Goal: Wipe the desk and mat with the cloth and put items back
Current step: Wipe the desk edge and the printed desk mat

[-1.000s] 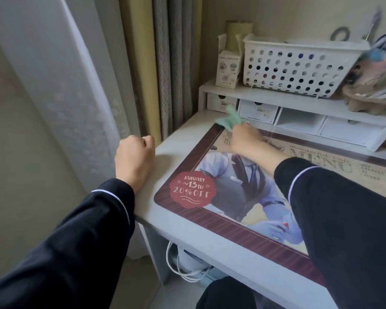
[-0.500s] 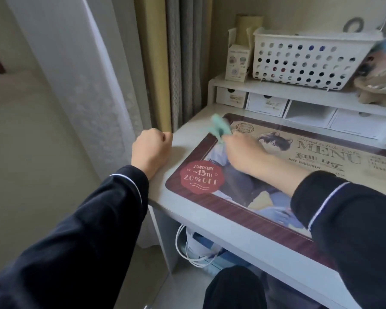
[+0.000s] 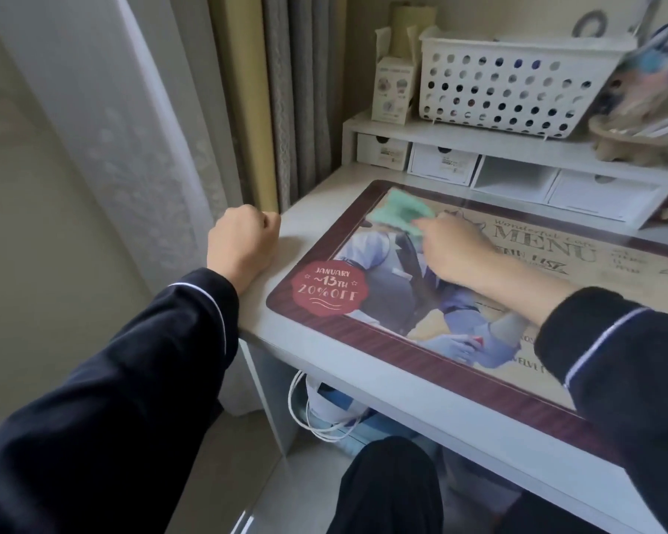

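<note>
Mid-wipe: right hand [image 3: 454, 250] grips green cloth [image 3: 400, 210] on printed mat [image 3: 363, 341]'s far-left corner. Left hand [image 3: 242, 246] fisted, empty, on desk [image 3: 309, 210] edge. Returning items pending.

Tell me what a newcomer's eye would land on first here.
The big illustrated mat covering the desk, with its red 20% OFF badge at the near left. At its far left corner the right hand holds a green cloth on it; the left hand rests as a fist on the desk's left edge. Behind, a white perforated basket sits on the shelf.
</note>
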The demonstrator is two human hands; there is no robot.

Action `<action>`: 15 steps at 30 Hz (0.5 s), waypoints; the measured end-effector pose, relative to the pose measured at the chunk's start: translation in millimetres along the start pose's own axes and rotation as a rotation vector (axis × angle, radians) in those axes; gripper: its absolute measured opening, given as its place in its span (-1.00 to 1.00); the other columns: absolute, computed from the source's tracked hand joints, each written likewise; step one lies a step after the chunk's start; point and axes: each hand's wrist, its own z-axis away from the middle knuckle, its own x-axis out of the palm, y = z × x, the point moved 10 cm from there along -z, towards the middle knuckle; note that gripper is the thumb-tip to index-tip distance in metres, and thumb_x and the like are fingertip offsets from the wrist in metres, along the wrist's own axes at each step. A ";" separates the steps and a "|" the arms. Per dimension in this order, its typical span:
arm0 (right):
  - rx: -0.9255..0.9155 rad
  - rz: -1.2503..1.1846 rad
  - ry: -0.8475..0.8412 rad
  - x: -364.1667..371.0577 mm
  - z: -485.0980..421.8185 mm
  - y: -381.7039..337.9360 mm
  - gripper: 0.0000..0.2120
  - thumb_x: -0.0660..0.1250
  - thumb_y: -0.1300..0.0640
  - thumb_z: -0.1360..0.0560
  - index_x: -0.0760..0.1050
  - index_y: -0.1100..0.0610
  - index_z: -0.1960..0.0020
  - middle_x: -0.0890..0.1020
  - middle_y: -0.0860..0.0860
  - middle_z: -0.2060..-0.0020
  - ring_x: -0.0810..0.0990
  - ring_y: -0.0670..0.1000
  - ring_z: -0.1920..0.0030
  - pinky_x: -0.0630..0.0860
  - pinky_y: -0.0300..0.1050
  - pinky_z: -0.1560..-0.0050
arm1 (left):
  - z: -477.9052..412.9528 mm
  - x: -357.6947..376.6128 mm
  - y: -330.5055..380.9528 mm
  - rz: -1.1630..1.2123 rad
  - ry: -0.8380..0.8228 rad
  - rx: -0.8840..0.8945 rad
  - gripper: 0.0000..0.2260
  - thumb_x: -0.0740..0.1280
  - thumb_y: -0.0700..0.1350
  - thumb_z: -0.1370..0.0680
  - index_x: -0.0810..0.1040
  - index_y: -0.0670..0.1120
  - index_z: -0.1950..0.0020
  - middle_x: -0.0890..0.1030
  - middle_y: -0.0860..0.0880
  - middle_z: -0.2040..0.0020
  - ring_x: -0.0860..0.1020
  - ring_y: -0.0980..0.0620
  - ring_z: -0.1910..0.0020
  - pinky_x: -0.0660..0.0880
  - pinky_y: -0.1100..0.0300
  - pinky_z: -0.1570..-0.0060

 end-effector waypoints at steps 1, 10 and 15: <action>0.024 -0.020 -0.007 1.2 2.0 -2.7 -0.67 0.14 0.34 -0.49 0.49 0.17 -0.20 0.51 0.17 0.06 0.49 0.16 0.16 0.47 -0.03 0.18 | -0.3 0.1 -0.5 -0.003 -0.001 -0.001 -0.66 0.10 -0.08 -0.47 0.29 -0.22 0.45 0.36 -0.13 0.45 0.40 -0.25 0.34 0.29 0.10 0.28; -1.094 -0.204 -0.151 -13.8 177.1 -135.2 -0.94 0.32 0.28 -0.38 0.48 0.16 0.23 0.50 0.05 0.16 0.44 0.04 0.22 0.33 -0.09 0.22 | 2.4 -0.2 -0.4 -0.025 0.006 0.011 -0.66 0.11 -0.08 -0.47 0.29 -0.20 0.48 0.35 -0.13 0.46 0.39 -0.24 0.37 0.30 0.09 0.29; -0.268 -0.237 -0.164 -4.1 64.1 5.4 -0.66 0.11 0.26 -0.59 0.49 0.12 -0.31 0.59 0.12 -0.05 0.53 0.04 -0.01 0.42 -0.08 -0.17 | 1.4 -0.9 0.4 -0.037 0.001 0.001 -0.66 0.11 -0.08 -0.48 0.32 -0.21 0.46 0.34 -0.12 0.45 0.39 -0.24 0.35 0.30 0.09 0.26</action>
